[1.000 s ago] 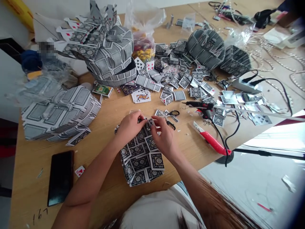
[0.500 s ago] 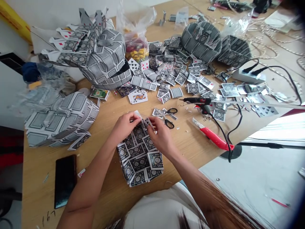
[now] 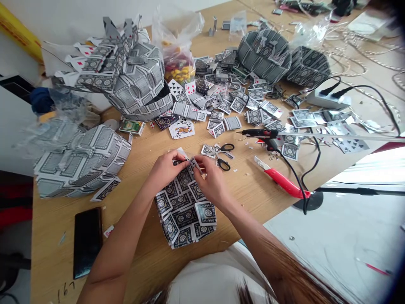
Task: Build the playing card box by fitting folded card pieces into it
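A dark panel of overlapping playing cards (image 3: 185,215) lies on the table in front of me. At its far edge, my left hand (image 3: 167,169) is closed, thumb and fingers pinching at the card edge there. My right hand (image 3: 210,176) pinches a small playing card (image 3: 195,164) with black marks, held against the same far edge, its fingertips almost touching those of the left. Just beyond the right hand lie scissors (image 3: 225,156) with black handles, over some card pieces. Exactly what the left fingertips grip is partly hidden.
A glue gun (image 3: 259,134) and a red utility knife (image 3: 284,181) lie to the right, with black cables. Big card-built shapes (image 3: 136,76) stand at the left. Folded cards (image 3: 221,105) are heaped behind. A phone (image 3: 87,240) lies near left; a white power strip (image 3: 329,99) sits right.
The small card in my right hand has tilted and shifted slightly left, and the two hands' fingertips are closer together. The whole view has shifted a little.
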Action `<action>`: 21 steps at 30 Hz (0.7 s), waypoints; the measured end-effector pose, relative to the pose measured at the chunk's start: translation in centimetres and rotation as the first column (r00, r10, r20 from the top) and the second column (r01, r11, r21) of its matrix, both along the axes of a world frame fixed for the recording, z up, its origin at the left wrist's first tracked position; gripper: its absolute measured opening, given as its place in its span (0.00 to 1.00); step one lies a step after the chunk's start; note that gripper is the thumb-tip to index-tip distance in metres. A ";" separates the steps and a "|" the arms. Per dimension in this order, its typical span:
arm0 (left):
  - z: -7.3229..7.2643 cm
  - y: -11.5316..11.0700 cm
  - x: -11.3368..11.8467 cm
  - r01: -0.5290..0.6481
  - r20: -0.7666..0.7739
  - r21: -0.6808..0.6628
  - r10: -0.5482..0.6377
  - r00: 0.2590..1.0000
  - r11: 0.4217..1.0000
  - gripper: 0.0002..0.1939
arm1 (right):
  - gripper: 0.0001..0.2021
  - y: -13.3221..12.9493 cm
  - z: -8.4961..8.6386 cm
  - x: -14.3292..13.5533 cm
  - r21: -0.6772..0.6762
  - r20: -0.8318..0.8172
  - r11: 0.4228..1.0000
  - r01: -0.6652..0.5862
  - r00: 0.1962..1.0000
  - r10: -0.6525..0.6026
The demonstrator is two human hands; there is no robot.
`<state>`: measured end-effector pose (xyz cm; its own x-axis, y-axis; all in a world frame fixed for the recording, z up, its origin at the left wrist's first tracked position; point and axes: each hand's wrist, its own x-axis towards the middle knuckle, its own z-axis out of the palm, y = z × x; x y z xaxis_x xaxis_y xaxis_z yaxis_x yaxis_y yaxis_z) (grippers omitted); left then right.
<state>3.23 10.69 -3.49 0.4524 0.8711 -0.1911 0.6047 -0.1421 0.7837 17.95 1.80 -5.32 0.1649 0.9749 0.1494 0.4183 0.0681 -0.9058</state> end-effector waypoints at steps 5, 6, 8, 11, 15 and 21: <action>0.4 0.0 -0.1 0.071 0.001 0.042 -0.071 0.997 0.997 0.05 | 0.14 0.0 0.1 0.0 -0.021 -0.042 1.000 -0.003 0.999 0.002; 0.4 0.0 -0.2 0.088 0.010 0.049 -0.088 0.996 0.995 0.04 | 0.14 0.1 0.1 0.0 -0.025 -0.050 1.000 -0.003 0.999 0.002; 0.4 0.0 -0.2 0.097 0.002 0.061 -0.097 0.995 0.993 0.04 | 0.14 0.1 0.1 0.0 -0.021 -0.053 1.000 -0.007 0.999 0.005; 0.3 -0.2 -0.1 0.062 -0.037 0.082 -0.059 0.998 0.995 0.03 | 0.14 0.1 0.0 0.1 -0.003 -0.042 1.000 -0.013 0.999 0.013; 0.0 -0.5 -0.2 0.069 0.031 0.117 -0.073 0.997 0.991 0.06 | 0.14 0.1 0.1 0.1 -0.017 -0.052 1.000 -0.011 0.999 0.010; -0.5 -0.1 -1.0 0.174 0.074 0.235 -0.196 0.978 0.956 0.10 | 0.14 0.2 0.2 0.0 -0.044 -0.099 0.999 0.004 0.995 -0.008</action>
<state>2.19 10.58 -3.98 0.6163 0.7857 0.0532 0.4746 -0.4244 0.7711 17.93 2.04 -5.12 0.1825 0.9791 0.0896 0.3265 0.0256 -0.9448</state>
